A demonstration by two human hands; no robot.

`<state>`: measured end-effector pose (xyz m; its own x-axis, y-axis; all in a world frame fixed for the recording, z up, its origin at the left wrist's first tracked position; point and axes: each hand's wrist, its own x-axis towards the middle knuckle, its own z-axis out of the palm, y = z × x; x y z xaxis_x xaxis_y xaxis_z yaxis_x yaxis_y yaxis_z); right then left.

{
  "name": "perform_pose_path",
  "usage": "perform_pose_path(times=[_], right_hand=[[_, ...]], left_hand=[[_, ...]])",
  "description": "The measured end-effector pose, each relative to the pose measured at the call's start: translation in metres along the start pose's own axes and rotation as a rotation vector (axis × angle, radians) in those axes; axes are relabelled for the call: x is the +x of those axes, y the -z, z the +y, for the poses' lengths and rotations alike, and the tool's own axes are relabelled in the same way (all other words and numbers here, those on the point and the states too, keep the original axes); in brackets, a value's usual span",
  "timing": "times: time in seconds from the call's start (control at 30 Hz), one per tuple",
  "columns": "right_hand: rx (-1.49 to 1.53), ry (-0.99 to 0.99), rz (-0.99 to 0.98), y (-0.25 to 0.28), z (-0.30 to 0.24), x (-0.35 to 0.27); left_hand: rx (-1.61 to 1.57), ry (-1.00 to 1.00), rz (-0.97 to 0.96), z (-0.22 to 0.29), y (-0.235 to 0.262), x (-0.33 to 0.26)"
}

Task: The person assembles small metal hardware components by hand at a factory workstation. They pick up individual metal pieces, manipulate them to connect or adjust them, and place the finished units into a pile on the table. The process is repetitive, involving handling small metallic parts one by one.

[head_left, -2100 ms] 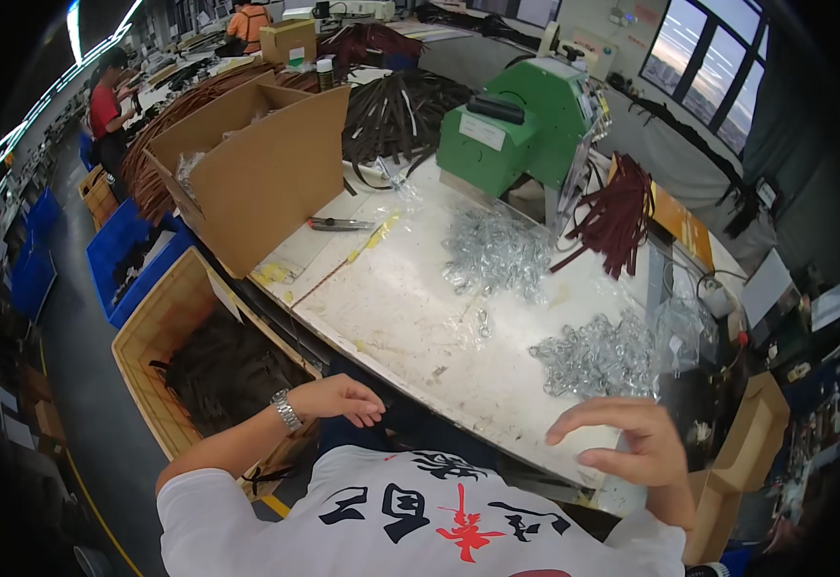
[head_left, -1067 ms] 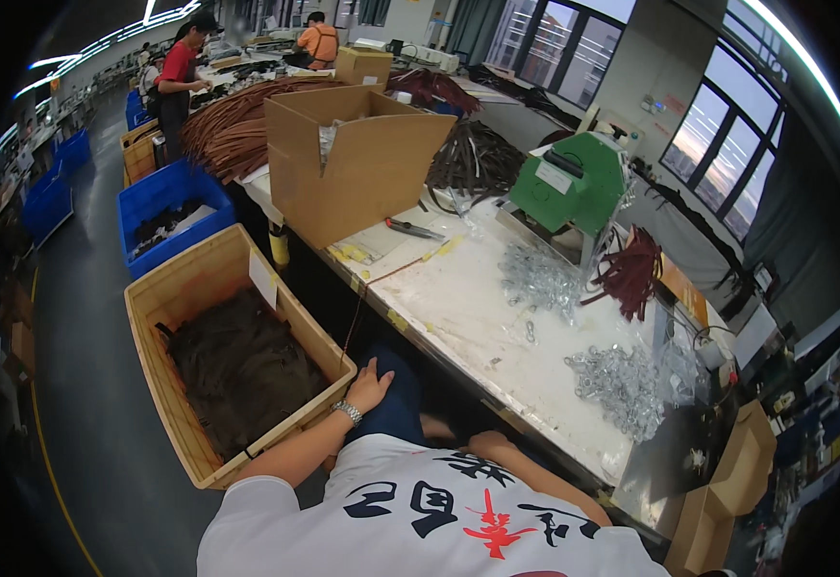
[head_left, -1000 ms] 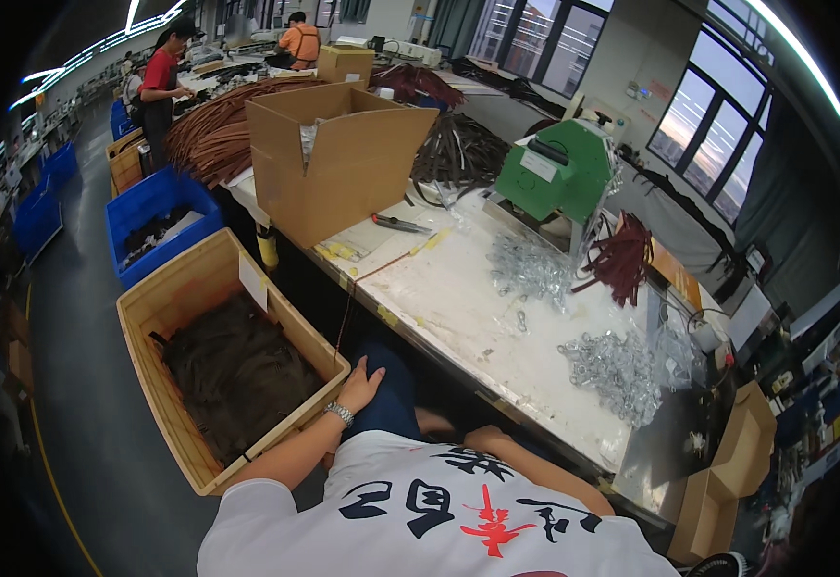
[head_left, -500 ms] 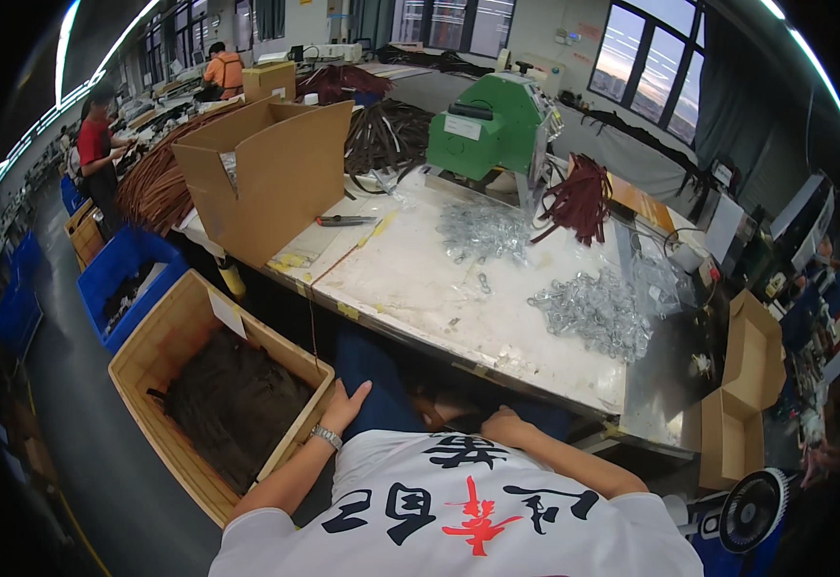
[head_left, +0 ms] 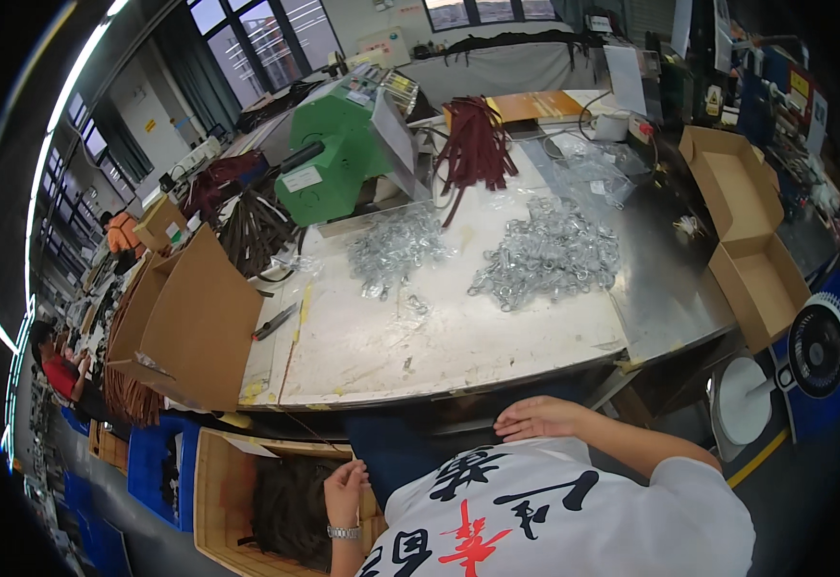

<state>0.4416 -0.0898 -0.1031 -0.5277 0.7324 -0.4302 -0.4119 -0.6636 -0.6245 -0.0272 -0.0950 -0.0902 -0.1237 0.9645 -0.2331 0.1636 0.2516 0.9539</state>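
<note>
My left hand (head_left: 346, 489), with a metal-band watch at the wrist, is raised beside the yellow bin (head_left: 210, 500). Its fingers are curled in and nothing shows between them. Dark brown strip-like pieces (head_left: 290, 510) fill the bin. My right hand (head_left: 538, 419) hovers above my lap by the front edge of the white worktable (head_left: 391, 370), fingers stretched out and holding nothing. On the tabletop lie two heaps of small shiny silver hardware, a larger heap (head_left: 555, 255) at right and a smaller heap (head_left: 396, 252) left of it.
A green machine (head_left: 329, 163) stands at the table's back, with dark red straps (head_left: 473, 144) beside it. An open cardboard box (head_left: 194, 327) and a utility knife (head_left: 277, 321) sit at left. Right of the table are an open carton (head_left: 756, 279) and a fan (head_left: 819, 346). Two people work far left.
The view has swung to the right. My left hand has come off the bin's rim and its fingers have curled. My right hand has lifted from my lap and its fingers have straightened.
</note>
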Motion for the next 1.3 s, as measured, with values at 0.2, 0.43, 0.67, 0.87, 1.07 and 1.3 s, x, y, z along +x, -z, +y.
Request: perform_pose_path(times=[0.2,0.43,0.67,0.87,1.07,1.3], right_hand=[[0.543,0.066,0.119,0.071,0.005,-0.064],[-1.008,0.274,0.922,0.098,0.078,-0.056],[-1.211,0.109,0.739,0.082,0.041,-0.051],[-1.407,-0.135,0.435,-0.016,-0.059,-0.082],[-1.221,0.362,0.141,-0.105,-0.134,-0.075],[-1.732,0.818,0.487,-0.125,-0.196,0.088]], left_hand=[[-0.428,0.444,-0.026,-0.068,0.013,0.105],[0.533,0.097,0.295,-0.076,-0.014,0.181],[1.092,-0.064,0.088,-0.129,-0.025,0.186],[0.895,-0.074,-0.061,-0.074,-0.069,0.100],[1.257,-0.224,-0.637,0.097,-0.057,0.030],[0.514,-0.453,-0.346,0.216,-0.094,0.122]])
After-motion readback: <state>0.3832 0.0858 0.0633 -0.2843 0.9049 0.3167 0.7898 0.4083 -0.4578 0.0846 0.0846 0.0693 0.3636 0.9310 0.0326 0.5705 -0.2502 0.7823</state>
